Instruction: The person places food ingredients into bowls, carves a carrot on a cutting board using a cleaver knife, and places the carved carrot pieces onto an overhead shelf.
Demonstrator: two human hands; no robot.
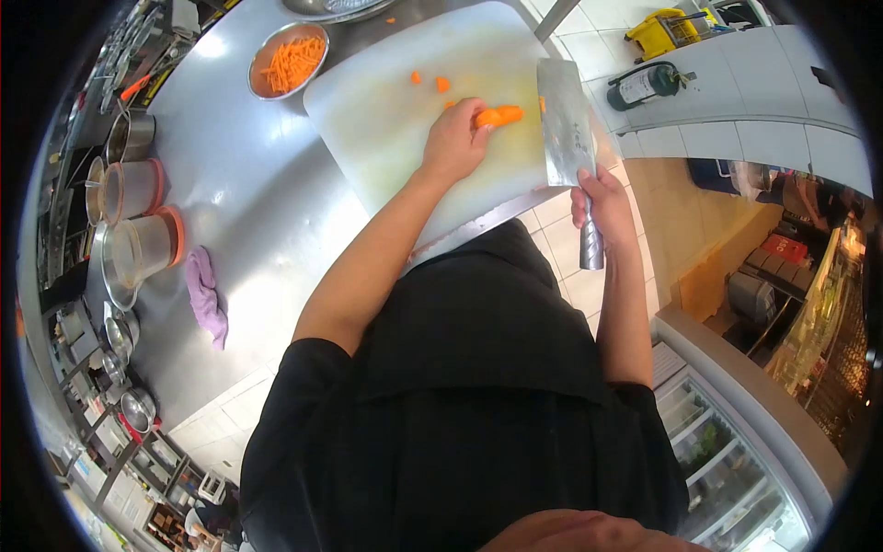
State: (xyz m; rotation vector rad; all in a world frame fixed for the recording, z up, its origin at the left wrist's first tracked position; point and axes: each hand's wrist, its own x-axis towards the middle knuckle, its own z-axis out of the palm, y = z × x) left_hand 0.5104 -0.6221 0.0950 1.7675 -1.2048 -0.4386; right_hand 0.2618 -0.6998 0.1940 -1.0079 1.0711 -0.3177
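My left hand [457, 143] is closed on a peeled piece of carrot [499, 116] over the white cutting board [386, 120]. In my right hand [605, 204] is a cleaver [566, 124], gripped by its metal handle. Its broad blade stands at the board's right edge, apart from the carrot in my left hand. A small orange bit shows at the blade's left side. Two small carrot chunks [442, 85] lie on the board beyond my left hand. A metal bowl [322, 55] of carrot strips [292, 66] sits at the board's far left corner.
The board rests on a steel table [248, 184]. A purple cloth [206, 296] lies on the left, near several clear containers [138, 248] and metal pots. A larger metal bowl [340, 11] is at the far edge. A fire extinguisher [644, 86] stands by the tiled wall.
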